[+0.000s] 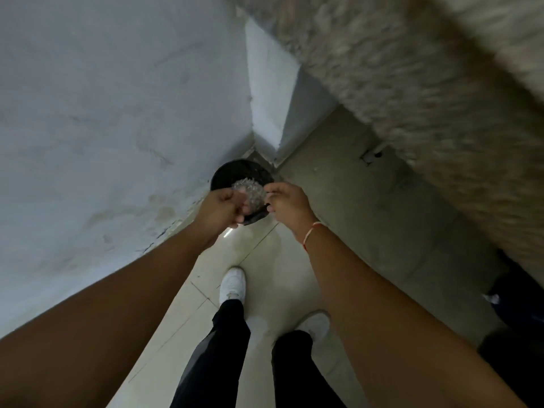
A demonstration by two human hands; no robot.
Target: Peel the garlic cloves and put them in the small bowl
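Both hands hold a knobbly clear glass bowl over a black bin at twelve o'clock: left hand curled on its nine-o'clock rim, right hand pinching at three. Glass seems rigid, slippery, breakable; no garlic visible

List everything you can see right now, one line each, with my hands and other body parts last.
Bin: one, black, on the floor in the wall corner, below the hands.
Textured clear dish: one, held over the bin.
Wall: one, pale grey, left.
Counter edge: one, speckled, blurred, upper right.
Floor: pale tiles.
Wrist thread: one, red, right wrist.
Shoes: two, white.
Trousers: black.
Left hand: grips the dish.
Right hand: pinches its rim.
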